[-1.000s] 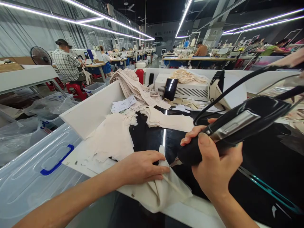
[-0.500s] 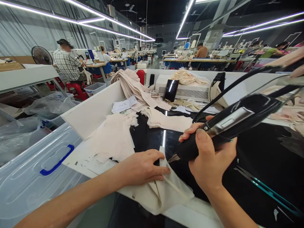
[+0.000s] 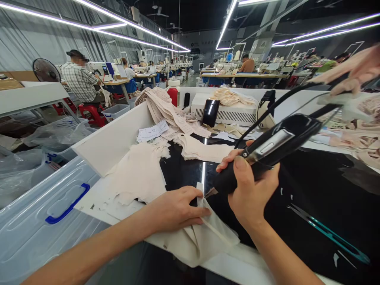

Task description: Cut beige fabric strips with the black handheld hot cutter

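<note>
My right hand [image 3: 248, 189] grips a black corded cutting tool [image 3: 267, 148] with a metal plate on its body. Its pointed tip touches the edge of a cream fabric piece [image 3: 208, 233] on the glossy black table [image 3: 311, 198]. My left hand [image 3: 176, 209] lies on that fabric with curled fingers pressing it down, just left of the tip. The tool's black cable [image 3: 285, 99] arcs up to the right.
Cream fabric pieces [image 3: 139, 172] and a folded stack [image 3: 204, 148] lie beyond. A white machine box [image 3: 234, 113] stands at the back. Teal scissors [image 3: 326, 233] lie at the right. A clear bin lid with blue handle [image 3: 67, 208] is left. Another person's hand [image 3: 353, 71] shows upper right; workers sit behind.
My right hand and the tool have shifted left and slightly up, bringing the tip to the fabric's edge by my left fingers. My left hand has stayed on the fabric.
</note>
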The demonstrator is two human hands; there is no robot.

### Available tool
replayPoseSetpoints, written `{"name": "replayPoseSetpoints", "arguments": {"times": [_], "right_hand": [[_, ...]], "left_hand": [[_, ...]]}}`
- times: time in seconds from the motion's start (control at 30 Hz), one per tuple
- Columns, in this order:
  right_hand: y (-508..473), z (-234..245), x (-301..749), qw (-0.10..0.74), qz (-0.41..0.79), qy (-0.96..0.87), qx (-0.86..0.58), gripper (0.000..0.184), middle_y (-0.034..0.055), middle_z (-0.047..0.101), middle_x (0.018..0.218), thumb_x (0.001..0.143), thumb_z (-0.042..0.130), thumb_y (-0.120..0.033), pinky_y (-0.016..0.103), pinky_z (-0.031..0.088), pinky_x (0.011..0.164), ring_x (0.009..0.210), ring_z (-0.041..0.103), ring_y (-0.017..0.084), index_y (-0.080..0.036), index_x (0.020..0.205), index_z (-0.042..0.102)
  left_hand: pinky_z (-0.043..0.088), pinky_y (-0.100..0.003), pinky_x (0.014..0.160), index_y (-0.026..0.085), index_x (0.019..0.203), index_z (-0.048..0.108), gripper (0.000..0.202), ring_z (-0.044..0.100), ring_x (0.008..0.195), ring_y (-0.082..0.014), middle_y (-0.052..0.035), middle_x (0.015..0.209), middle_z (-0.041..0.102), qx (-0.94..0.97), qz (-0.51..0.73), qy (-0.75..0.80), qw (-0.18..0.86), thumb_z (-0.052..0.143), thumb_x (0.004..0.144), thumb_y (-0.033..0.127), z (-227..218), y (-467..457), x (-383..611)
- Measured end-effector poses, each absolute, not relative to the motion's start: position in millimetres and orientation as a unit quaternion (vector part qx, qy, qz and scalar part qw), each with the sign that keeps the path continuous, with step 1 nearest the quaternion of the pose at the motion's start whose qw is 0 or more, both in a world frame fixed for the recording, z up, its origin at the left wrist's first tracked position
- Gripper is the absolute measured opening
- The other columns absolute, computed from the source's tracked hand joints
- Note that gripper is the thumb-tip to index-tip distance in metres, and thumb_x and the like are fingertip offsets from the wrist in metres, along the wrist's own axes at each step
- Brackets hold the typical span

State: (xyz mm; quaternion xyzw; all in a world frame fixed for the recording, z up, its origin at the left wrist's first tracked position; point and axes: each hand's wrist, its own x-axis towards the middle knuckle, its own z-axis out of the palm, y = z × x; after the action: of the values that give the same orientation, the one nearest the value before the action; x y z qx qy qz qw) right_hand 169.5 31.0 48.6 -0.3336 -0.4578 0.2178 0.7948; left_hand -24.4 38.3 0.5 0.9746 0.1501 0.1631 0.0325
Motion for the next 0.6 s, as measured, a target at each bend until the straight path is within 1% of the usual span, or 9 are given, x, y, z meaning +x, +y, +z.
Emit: {"name": "replayPoseSetpoints", "arguments": {"times": [0.1,0.17,0.27,0.4,0.5,0.6], "right_hand": [[35.1,46.9,165.4,0.794,0.22,-0.459,-0.332,0.028,-0.0064,0.069,0.084,0.092,0.082,-0.031,0.032,0.059,0.063,0.063,0.065,0.014,-0.027,0.103,0.056],[36.6,46.8,164.4,0.792,0.221,-0.461,-0.335,0.025,-0.0058,0.069,0.084,0.093,0.081,-0.03,0.033,0.06,0.062,0.063,0.065,0.014,-0.028,0.101,0.057],[36.4,49.7,168.7,0.793,0.213,-0.456,-0.344,0.026,-0.0043,0.069,0.085,0.091,0.082,-0.034,0.035,0.06,0.062,0.063,0.065,0.016,-0.029,0.101,0.058],[30.8,54.6,187.5,0.787,0.177,-0.466,-0.364,0.036,-0.0031,0.069,0.085,0.088,0.087,-0.042,0.038,0.061,0.063,0.064,0.065,0.019,-0.03,0.101,0.056],[22.4,55.1,207.7,0.758,0.161,-0.481,-0.411,0.042,-0.0017,0.071,0.09,0.087,0.087,-0.05,0.039,0.061,0.072,0.071,0.067,0.02,-0.029,0.104,0.055],[13.1,53.8,228.9,0.716,0.154,-0.478,-0.485,0.05,0.0017,0.072,0.106,0.086,0.083,-0.062,0.043,0.062,0.086,0.087,0.07,0.024,-0.029,0.114,0.057]], "left_hand": [[0.062,-0.038,0.101,0.026,0.138,0.073,0.033,0.069,0.119,-0.0273,-0.0168,0.138,0.065,0.974,0.164,0.154,0.035,0.058,0.113,0.04,0.8,38.4,-25.7],[0.062,-0.038,0.101,0.026,0.139,0.073,0.032,0.068,0.121,-0.0273,-0.0163,0.138,0.066,0.973,0.162,0.162,0.04,0.057,0.113,0.039,1.4,38.2,-27.1],[0.062,-0.04,0.102,0.024,0.139,0.072,0.032,0.068,0.123,-0.0282,-0.0163,0.138,0.066,0.969,0.162,0.173,0.063,0.056,0.114,0.036,3.3,38.0,-29.7],[0.062,-0.039,0.104,0.02,0.144,0.067,0.034,0.069,0.122,-0.0258,-0.0135,0.134,0.069,0.957,0.165,0.207,0.116,0.052,0.116,0.03,8.5,38.7,-28.1],[0.06,-0.039,0.106,0.017,0.139,0.068,0.03,0.07,0.121,-0.0247,-0.0116,0.129,0.072,0.948,0.169,0.244,0.114,0.052,0.115,0.026,12.8,36.4,-17.9],[0.058,-0.039,0.109,0.016,0.124,0.073,0.02,0.07,0.119,-0.0248,-0.0093,0.123,0.075,0.948,0.165,0.254,0.101,0.06,0.112,0.025,14.6,30.4,-1.3]]}}
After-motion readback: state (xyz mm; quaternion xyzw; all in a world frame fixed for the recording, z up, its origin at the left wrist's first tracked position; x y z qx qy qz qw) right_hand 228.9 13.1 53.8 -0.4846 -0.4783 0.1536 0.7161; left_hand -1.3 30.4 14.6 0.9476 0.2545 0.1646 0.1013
